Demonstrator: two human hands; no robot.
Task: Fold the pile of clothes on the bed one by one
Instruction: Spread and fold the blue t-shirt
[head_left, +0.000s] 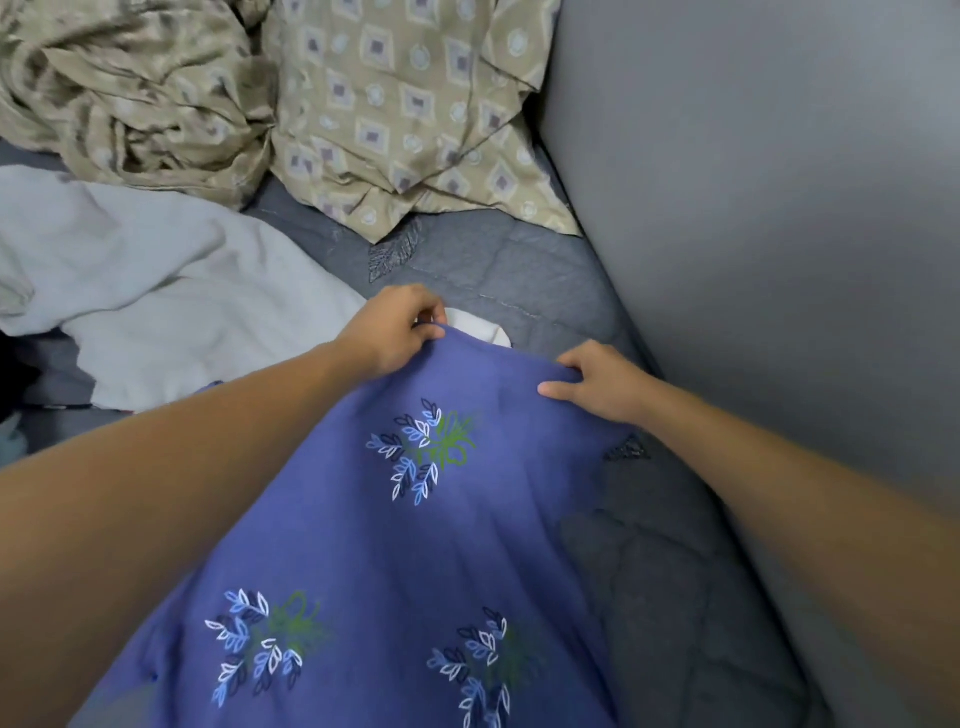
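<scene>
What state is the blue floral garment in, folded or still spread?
Spread, not yet folded: the blue floral garment drapes as one open layer, its far edge held up by the left hand and right hand.

Both bare forearms reach forward from the lower corners and converge toward the middle. The left hand (390, 332) lies palm down, knuckles up, its fingers curled under and pinching a fold of cloth (363, 545) at the fingertips. The right hand (597, 384), just beside it and slightly nearer the body, also lies back up; its thumb points toward the left hand and presses on the cloth while the fingers curl over the edge, gripping it. The wrists are straight.
</scene>
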